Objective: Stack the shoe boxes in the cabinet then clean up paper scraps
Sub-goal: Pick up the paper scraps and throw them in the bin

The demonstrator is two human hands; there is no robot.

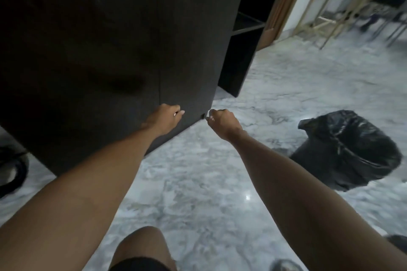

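Observation:
A tall dark cabinet (105,39) fills the upper left, its doors closed or nearly so, with a seam running down the front. My left hand (164,116) presses against the right door (187,50) near its bottom. My right hand (221,122) is curled at the lower right corner of that door and grips its edge. No shoe boxes or paper scraps are in view.
A bin lined with a black bag (348,152) stands on the marble floor (220,182) to the right. Open dark shelves (244,35) sit behind the cabinet. A wooden frame (330,2) leans at the far right. My knee (141,246) shows at the bottom.

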